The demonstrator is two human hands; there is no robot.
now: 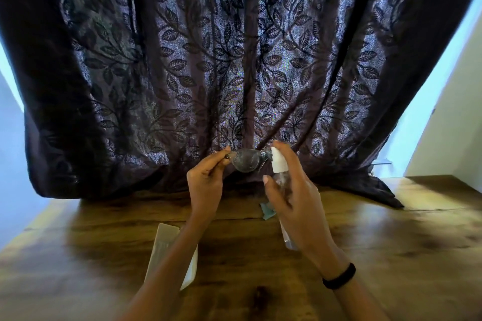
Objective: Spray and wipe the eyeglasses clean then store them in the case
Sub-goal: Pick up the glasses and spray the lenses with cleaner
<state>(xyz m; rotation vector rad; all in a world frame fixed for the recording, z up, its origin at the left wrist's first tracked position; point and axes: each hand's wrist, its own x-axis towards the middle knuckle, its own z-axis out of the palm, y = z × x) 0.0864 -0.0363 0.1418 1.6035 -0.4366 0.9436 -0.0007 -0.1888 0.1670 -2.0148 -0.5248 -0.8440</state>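
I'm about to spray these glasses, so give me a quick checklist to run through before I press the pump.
1. Glasses held securely: ok. The left hand pinches one end of the frame with its fingers.
2. Spray bottle gripped: ok. The right hand wraps round it, with one finger on top of the white pump.
3. Nozzle pointed at the lens: cannot tell. The pump sits right beside the lens, but its opening does not show.
4. Cloth ready for wiping: ok. It lies on the table just behind the right hand.
5. Case ready: cannot tell. It lies under the left forearm, and whether it is open or closed is unclear.
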